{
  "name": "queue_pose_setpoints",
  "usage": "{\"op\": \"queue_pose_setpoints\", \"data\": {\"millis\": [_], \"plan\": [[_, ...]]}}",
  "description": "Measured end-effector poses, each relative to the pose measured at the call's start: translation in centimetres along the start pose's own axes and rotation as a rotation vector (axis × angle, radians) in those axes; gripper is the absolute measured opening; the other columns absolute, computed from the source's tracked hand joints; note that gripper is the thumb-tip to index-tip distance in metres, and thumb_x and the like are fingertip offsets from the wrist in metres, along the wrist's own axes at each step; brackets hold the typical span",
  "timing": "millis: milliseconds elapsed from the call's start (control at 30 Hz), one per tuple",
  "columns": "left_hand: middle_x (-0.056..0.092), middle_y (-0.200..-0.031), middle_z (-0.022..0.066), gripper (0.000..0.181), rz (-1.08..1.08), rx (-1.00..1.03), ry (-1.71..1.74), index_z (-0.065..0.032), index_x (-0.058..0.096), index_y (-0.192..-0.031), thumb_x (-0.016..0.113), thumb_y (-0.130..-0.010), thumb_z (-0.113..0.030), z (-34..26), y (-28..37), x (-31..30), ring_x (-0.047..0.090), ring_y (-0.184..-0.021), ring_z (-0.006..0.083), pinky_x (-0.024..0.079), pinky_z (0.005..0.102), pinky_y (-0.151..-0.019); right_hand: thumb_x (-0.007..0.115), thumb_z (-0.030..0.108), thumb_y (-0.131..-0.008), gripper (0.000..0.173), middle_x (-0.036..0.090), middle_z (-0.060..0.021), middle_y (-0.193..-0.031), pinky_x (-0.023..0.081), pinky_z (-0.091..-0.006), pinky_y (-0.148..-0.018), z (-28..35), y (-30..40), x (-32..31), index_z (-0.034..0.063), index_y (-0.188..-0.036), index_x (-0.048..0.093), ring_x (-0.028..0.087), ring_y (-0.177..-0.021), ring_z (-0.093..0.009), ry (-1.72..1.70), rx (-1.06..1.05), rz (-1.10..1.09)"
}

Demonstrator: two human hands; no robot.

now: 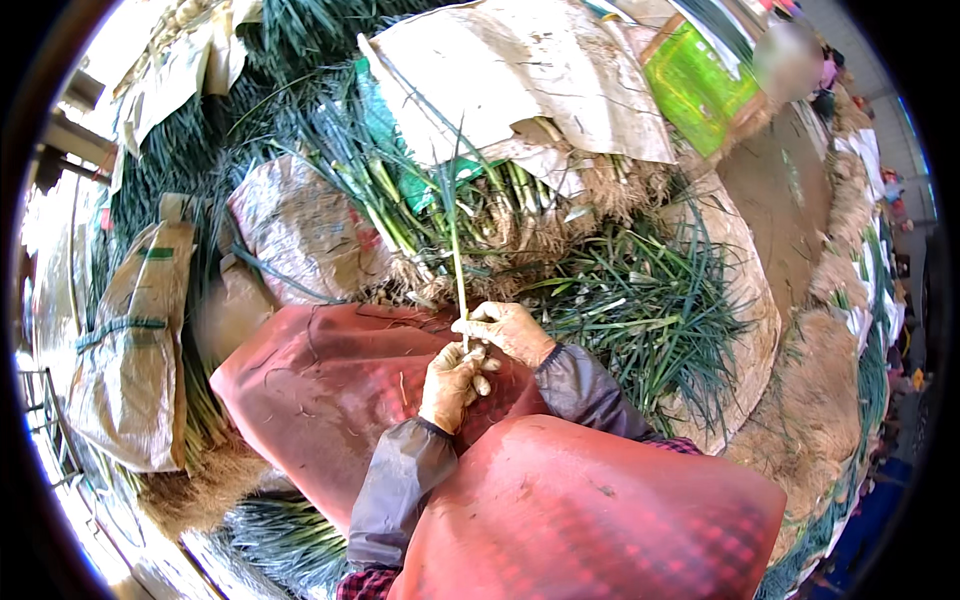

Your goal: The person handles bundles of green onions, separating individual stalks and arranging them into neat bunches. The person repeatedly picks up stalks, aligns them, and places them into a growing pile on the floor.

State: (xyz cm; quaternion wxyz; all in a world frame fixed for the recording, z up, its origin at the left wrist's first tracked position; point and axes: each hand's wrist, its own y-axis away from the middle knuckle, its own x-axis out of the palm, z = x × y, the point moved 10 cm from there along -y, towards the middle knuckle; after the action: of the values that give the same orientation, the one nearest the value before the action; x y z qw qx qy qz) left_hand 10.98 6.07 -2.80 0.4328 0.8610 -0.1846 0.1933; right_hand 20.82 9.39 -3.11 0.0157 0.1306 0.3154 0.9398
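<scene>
Both hands wear pale, soiled gloves above a red waterproof apron point(600, 495) that covers the lap. My left hand point(450, 379) is closed around the lower end of one green onion stalk point(458, 262), which stands upright with its leaves pointing away. The thumb and fingers of my right hand point(510, 330) pinch the same stalk just above it. The stalk's very base is hidden by the gloves. Beyond the hands lies a row of green onions with roots point(517, 187), partly under a pale woven sheet point(510, 75). A loose heap of green leaves point(645, 315) lies right of my right hand.
A folded woven sack point(135, 360) rests on bundled onions at the left. Behind it are dense piles of green leaves point(180, 142). More onion bundles with brown roots point(802, 405) line the right side. Other people are far off at the upper right.
</scene>
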Motion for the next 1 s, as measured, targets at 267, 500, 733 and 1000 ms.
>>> {"op": "queue_pose_setpoints", "data": {"millis": [267, 500, 733, 1000], "plan": [[0.066, -0.082, 0.0063, 0.011, 0.252, -0.112, 0.255, -0.0055, 0.056, -0.101, 0.055, -0.093, -0.014, 0.0, 0.8, 1.0, 0.048, -0.048, 0.0047, 0.034, 0.0153, -0.04, 0.064, 0.017, -0.088, 0.016, 0.065, -0.0024, -0.078, 0.046, -0.022, -0.064, 2.5, 1.4, -0.1, 0.0017, -0.092, 0.067, 0.056, -0.069, -0.007, 0.197, -0.161, 0.002], [0.067, -0.079, 0.0079, 0.009, -0.007, -0.002, -0.045, -0.0071, 0.053, -0.101, 0.054, -0.093, -0.012, 1.4, -0.5, -0.7, 0.054, -0.044, 0.0097, 0.033, 0.0181, -0.035, 0.064, 0.026, -0.088, 0.019, 0.063, -0.0005, -0.077, 0.044, -0.0263, -0.057, 0.9, -0.7, -0.5, 0.0077, -0.089, 0.066, 0.056, -0.066, -0.01, 0.211, -0.062, -0.03], [0.065, -0.076, 0.0066, 0.009, -0.017, -0.029, -0.009, -0.0059, 0.053, -0.099, 0.055, -0.091, -0.007, 1.3, -0.6, -1.1, 0.055, -0.046, 0.0101, 0.034, 0.0181, -0.035, 0.055, 0.031, -0.088, 0.02, 0.057, -0.0046, -0.071, 0.048, -0.0339, -0.056, 7.2, 4.9, 2.4, 0.0155, -0.079, 0.064, 0.058, -0.063, -0.022, 1.399, -0.759, -0.243], [0.065, -0.086, 0.0059, 0.019, -0.033, 0.187, 0.144, -0.006, 0.05, -0.111, 0.049, -0.097, -0.019, -5.6, 3.8, -0.9, 0.05, -0.05, 0.0054, 0.033, 0.0168, -0.038, 0.06, 0.008, -0.083, 0.027, 0.06, -0.0113, -0.11, 0.046, -0.0349, -0.09, 6.1, 5.9, -4.5, 0.0064, -0.109, 0.06, 0.057, -0.103, -0.027, 0.778, -0.513, -0.323]]}}
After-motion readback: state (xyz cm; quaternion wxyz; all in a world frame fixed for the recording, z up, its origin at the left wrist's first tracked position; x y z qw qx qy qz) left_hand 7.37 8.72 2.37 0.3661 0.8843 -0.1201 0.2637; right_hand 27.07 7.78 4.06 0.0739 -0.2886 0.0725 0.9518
